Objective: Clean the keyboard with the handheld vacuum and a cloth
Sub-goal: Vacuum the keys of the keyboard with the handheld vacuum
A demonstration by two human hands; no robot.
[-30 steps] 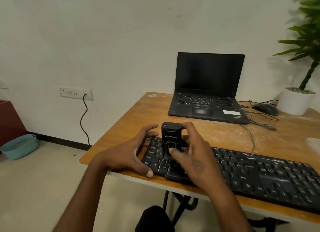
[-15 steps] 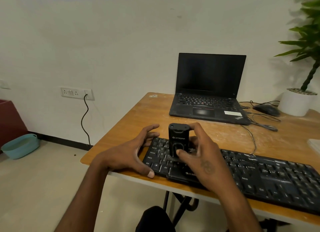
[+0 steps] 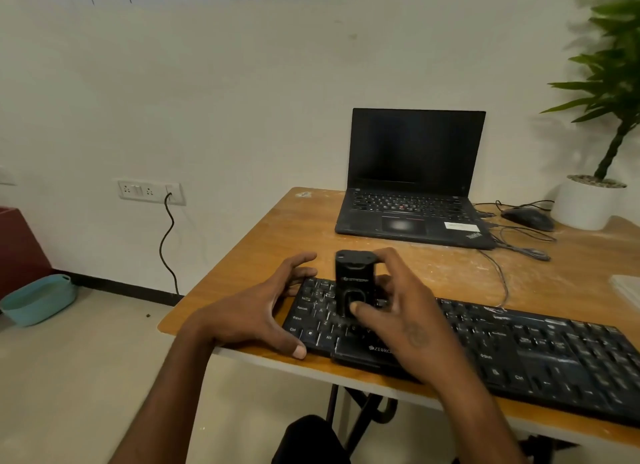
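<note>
A long black keyboard (image 3: 519,352) lies along the near edge of the wooden desk (image 3: 284,235). A small black handheld vacuum (image 3: 351,280) stands upright on the keys near the keyboard's left end. My right hand (image 3: 401,325) grips the vacuum, thumb on its front face and fingers behind it. My left hand (image 3: 256,311) holds the keyboard's left end, thumb on the near edge and fingers curled at the far edge. A pale flat folded item (image 3: 628,292), perhaps the cloth, is cut off at the right edge.
An open black laptop (image 3: 412,186) sits at the back of the desk. To its right lie a mouse (image 3: 528,218) with loose cables (image 3: 498,269) and a white potted plant (image 3: 585,207). A teal tub (image 3: 38,299) stands on the floor at the left.
My right hand has slid the vacuum a little to the right across the keys. My left hand has stayed on the keyboard's left end.
</note>
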